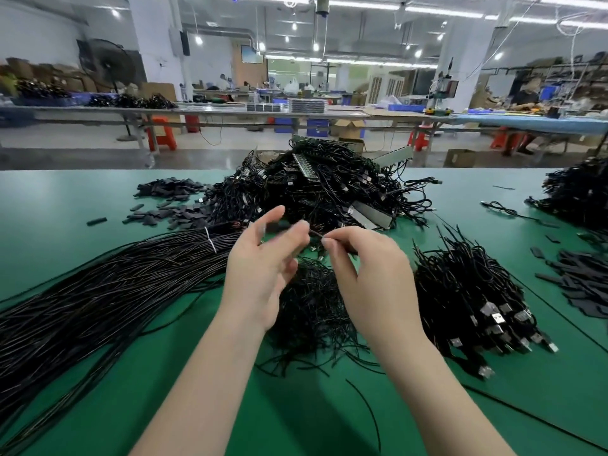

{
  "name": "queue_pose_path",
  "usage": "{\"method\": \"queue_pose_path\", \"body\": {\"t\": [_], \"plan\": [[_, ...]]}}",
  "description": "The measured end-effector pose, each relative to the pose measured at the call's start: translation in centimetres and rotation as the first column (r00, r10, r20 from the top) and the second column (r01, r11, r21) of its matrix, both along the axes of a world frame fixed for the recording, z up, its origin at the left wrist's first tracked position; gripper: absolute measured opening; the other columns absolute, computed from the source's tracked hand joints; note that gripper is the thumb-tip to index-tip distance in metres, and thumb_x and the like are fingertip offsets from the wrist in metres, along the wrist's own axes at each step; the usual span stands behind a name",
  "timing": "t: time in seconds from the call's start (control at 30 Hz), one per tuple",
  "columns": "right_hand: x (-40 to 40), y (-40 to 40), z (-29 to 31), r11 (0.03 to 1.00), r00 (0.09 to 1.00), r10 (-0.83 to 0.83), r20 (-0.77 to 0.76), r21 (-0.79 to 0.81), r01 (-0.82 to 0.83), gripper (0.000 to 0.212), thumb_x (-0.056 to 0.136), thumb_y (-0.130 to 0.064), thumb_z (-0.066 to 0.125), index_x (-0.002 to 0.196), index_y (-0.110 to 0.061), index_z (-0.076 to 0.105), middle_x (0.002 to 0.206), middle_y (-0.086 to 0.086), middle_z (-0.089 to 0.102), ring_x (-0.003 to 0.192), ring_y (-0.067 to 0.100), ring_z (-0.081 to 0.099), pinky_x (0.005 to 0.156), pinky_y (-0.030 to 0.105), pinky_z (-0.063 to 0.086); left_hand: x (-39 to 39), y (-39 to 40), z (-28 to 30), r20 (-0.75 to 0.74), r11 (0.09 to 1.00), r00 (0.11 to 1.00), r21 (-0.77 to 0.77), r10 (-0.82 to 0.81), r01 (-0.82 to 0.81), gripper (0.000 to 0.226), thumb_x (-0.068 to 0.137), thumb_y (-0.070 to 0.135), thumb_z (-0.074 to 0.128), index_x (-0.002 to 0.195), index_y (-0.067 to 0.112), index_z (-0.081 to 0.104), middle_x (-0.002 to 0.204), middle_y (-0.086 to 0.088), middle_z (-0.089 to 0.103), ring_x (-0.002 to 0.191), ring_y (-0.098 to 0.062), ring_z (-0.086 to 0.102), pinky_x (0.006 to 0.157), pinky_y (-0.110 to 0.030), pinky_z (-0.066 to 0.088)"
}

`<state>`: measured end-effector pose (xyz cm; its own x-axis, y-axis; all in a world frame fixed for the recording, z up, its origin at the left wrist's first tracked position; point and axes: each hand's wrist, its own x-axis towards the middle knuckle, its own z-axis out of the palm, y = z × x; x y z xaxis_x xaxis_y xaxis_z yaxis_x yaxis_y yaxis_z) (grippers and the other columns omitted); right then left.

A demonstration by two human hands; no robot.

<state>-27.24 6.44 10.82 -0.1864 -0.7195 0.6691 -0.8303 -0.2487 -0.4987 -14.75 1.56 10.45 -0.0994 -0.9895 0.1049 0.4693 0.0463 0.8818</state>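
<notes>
The green worktable (82, 195) fills the lower view. Its far edge runs straight across, with a factory aisle beyond, and bare surface lies at the far left and at the near edge around the forearms. A long bundle of black cables (98, 291) sweeps in from the left, bound by a white tie (210, 240). A tangled heap of USB cables (329, 182) sits at the far middle, with grey metal channel trays (371, 212) half buried in it and cables lying across them. To the right lies a bunch of short USB leads (467, 297), plugs toward the near edge. A tangle of thin black wires (312, 307) lies under the hands. Flat black sleeve pieces (171, 199) are scattered at far left. The left hand (263, 264) is blurred, fingers loosely spread. The right hand (371, 274) pinches a short dark wire (315, 233) above the tangle, just beside the left fingertips.
</notes>
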Motion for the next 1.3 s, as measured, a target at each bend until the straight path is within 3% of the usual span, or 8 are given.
{"method": "queue_pose_path", "body": {"t": [0.27, 0.43, 0.57, 0.7, 0.8, 0.9, 1.07, 1.3], "plan": [[2.8, -0.3, -1.9, 0.844, 0.748, 0.431, 0.505, 0.069, -0.532, 0.016, 0.096, -0.027, 0.058, 0.084, -0.022, 0.066, 0.064, -0.008, 0.064, 0.050, 0.005, 0.054, 0.053, 0.016, 0.041, 1.7, 0.3, 1.8, 0.263, 0.943, 0.917, -0.066, -0.300, 0.328, 0.043, 0.096, 0.044, 0.040, 0.089, 0.028, 0.079, 0.105, -0.007, 0.075, 0.104, -0.018, 0.070, 0.088, -0.035, 0.050], [-0.5, -1.0, -2.2, 0.455, 0.618, 0.514, 0.595, 0.421, -0.784, 0.040, 0.096, -0.049, 0.052, 0.073, -0.021, 0.069, 0.056, -0.002, 0.053, 0.052, 0.013, 0.047, 0.053, 0.019, 0.041, 4.0, 0.9, 3.2, -0.020, 0.868, 0.878, -0.165, -0.478, 0.468, 0.039, 0.091, 0.045, 0.045, 0.067, 0.025, 0.068, 0.055, 0.006, 0.064, 0.057, -0.013, 0.068, 0.060, -0.027, 0.054], [-3.1, -1.0, -1.1, 0.608, 0.803, 0.371, 0.467, 0.532, -0.590, 0.062, 0.079, -0.064, 0.055, 0.061, -0.005, 0.047, 0.051, -0.001, 0.032, 0.045, 0.012, 0.025, 0.045, 0.016, 0.026, 5.2, 1.2, 2.8, 0.357, 0.582, 0.583, -0.124, -0.730, 0.804, 0.032, 0.095, 0.040, 0.052, 0.073, 0.021, 0.065, 0.050, 0.004, 0.062, 0.046, -0.011, 0.060, 0.053, -0.023, 0.050], [-3.5, -0.3, 0.7, 0.818, 0.867, 0.287, 0.408, 0.367, -0.443, 0.054, 0.086, -0.059, 0.053, 0.057, -0.012, 0.055, 0.049, -0.005, 0.035, 0.040, 0.007, 0.026, 0.041, 0.015, 0.024, 3.2, 0.6, 1.4, 0.812, 0.729, 0.369, 0.098, -0.453, 0.678, 0.038, 0.102, 0.045, 0.037, 0.102, 0.028, 0.071, 0.093, -0.001, 0.077, 0.087, -0.015, 0.071, 0.079, -0.024, 0.053], [-2.2, 0.7, 1.8, 0.788, 0.780, 0.390, 0.489, 0.262, -0.557, 0.031, 0.099, -0.031, 0.047, 0.083, -0.019, 0.070, 0.050, -0.012, 0.043, 0.045, 0.004, 0.033, 0.044, 0.013, 0.028, 1.8, 0.3, 1.6, 0.785, 0.848, 0.544, -0.045, -0.297, 0.527, 0.038, 0.101, 0.034, 0.043, 0.127, 0.014, 0.062, 0.121, -0.006, 0.070, 0.114, -0.020, 0.064, 0.100, -0.040, 0.048], [-1.1, 1.2, 1.6, 0.558, 0.600, 0.543, 0.588, 0.281, -0.781, 0.026, 0.104, -0.022, 0.039, 0.098, -0.007, 0.060, 0.058, -0.007, 0.052, 0.052, 0.010, 0.044, 0.050, 0.018, 0.038, 2.1, -0.1, 1.8, 0.269, 0.922, 0.908, -0.128, -0.323, 0.366, 0.046, 0.092, 0.042, 0.042, 0.121, 0.015, 0.064, 0.117, -0.003, 0.071, 0.110, -0.013, 0.067, 0.090, -0.028, 0.056], [-1.1, 0.2, -0.4, 0.265, 0.553, 0.545, 0.631, 0.496, -0.827, 0.031, 0.104, -0.029, 0.042, 0.086, -0.017, 0.064, 0.057, -0.003, 0.048, 0.051, 0.014, 0.044, 0.052, 0.021, 0.040, 3.3, 1.5, 3.7, -0.053, 0.853, 0.865, -0.210, -0.498, 0.478, 0.042, 0.094, 0.038, 0.042, 0.079, 0.020, 0.077, 0.077, 0.004, 0.073, 0.070, -0.010, 0.070, 0.063, -0.024, 0.057], [-4.8, -0.3, 0.6, 0.584, 0.737, 0.355, 0.575, 0.479, -0.655, 0.042, 0.097, -0.030, 0.051, 0.055, -0.025, 0.056, 0.051, -0.008, 0.035, 0.047, 0.012, 0.025, 0.047, 0.023, 0.020, 4.4, 2.0, 3.2, 0.818, 0.697, 0.364, 0.061, -0.445, 0.714, 0.038, 0.096, 0.042, 0.044, 0.077, 0.024, 0.072, 0.061, 0.000, 0.069, 0.050, -0.013, 0.060, 0.054, -0.024, 0.044]]}}
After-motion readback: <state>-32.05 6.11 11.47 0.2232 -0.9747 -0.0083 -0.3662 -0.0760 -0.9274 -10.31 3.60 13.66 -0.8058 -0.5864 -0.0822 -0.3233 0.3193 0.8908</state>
